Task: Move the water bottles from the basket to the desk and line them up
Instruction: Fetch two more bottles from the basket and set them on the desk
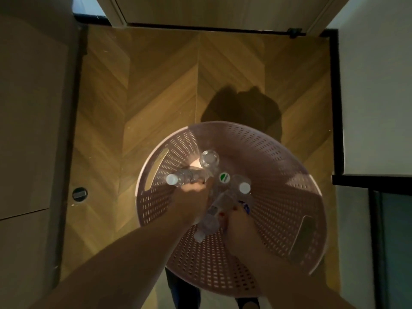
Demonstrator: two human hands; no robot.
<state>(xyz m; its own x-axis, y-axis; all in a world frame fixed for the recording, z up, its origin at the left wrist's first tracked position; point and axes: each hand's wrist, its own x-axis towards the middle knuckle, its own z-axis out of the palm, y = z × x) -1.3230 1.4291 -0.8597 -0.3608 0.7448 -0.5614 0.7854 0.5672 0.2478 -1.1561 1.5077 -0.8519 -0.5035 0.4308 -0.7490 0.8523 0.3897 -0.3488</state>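
Observation:
A round pink perforated basket [278,157] stands on the wooden floor below me, with several clear plastic water bottles in it. One bottle with a white cap [185,177] lies pointing left; my left hand [191,201] is closed around its body. Another bottle [209,219] lies with its cap toward me, and my right hand [240,228] grips it. A white-capped bottle [242,186] and a green-capped bottle [224,177] stand upright between my hands. One more bottle [209,159] shows its clear base further back.
A herringbone wooden floor [156,97] surrounds the basket. A beige cabinet face [33,108] runs along the left, a white wall with black trim [334,97] along the right, a door [211,10] at the far end. A round floor stop [79,194] sits left.

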